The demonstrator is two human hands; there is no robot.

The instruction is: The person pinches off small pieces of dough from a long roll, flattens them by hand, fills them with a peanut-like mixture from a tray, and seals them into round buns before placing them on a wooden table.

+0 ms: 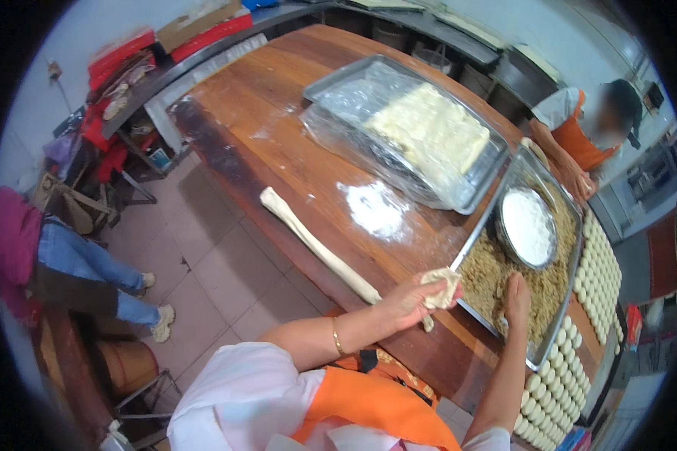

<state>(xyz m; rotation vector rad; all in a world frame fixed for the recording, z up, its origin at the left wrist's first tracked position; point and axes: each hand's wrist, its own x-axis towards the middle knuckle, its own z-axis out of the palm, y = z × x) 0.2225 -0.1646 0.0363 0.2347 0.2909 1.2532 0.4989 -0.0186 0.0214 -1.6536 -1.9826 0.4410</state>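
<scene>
Mid-filling, looks like — left hand point(408, 302) cups a flattened dough piece point(441, 286) at lower centre, fingers curled round it, right hand point(517, 295) fingers down in the crumbly filling tray point(538, 355) — next needs a pinch of filling carried onto the dough.

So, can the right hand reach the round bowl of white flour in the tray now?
Probably yes. The right hand already rests on the crumbly filling in the metal tray, and the flour bowl sits just beyond it in the same tray, with nothing visible between them.
</scene>
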